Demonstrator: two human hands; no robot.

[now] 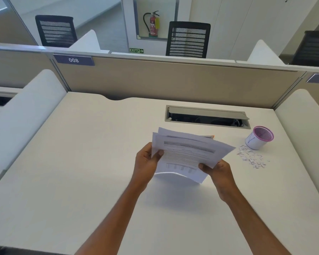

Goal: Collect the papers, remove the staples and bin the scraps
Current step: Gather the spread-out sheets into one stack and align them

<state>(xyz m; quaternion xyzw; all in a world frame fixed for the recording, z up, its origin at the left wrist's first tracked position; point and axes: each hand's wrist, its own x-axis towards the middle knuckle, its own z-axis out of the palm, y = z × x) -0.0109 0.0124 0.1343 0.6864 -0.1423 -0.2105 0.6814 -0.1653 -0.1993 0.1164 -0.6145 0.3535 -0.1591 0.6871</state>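
Note:
A loose stack of printed white papers [188, 151] is held above the desk [81, 162], fanned and tilted. My left hand [145, 161] grips its left edge with the thumb on top. My right hand [216, 169] pinches the lower right edge. An orange-edged sheet peeks out behind the stack at its far right. A pile of small white paper scraps [251, 158] lies on the desk to the right. Just beyond the scraps stands a small white cup-shaped bin with a purple mesh rim [260, 138]. No staples can be made out.
An open cable tray slot [207, 116] is set in the desk behind the papers. A beige partition [173, 81] closes the back, with white side dividers left and right. Black mesh chairs and a fire extinguisher stand beyond.

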